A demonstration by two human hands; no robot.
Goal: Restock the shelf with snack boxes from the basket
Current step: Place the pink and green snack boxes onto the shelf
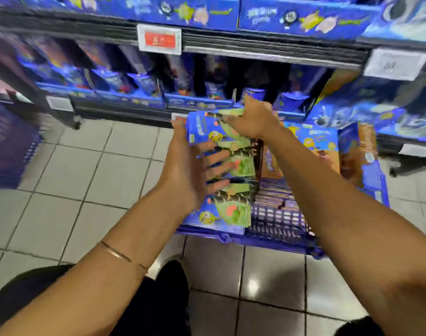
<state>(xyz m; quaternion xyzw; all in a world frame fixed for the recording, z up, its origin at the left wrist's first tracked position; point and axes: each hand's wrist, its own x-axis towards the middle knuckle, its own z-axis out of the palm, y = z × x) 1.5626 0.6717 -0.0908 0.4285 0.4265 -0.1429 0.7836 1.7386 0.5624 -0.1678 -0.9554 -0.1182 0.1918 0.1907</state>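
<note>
Snack boxes [221, 139] are held as a stack just above the left half of the basket [275, 241], which is set on the tiled floor [98, 170] below the shelf [267, 54]. The stack's near face is pressed by the spread, straight fingers of the left hand [190, 163]; its far edge is gripped by the right hand [252, 121].
</note>
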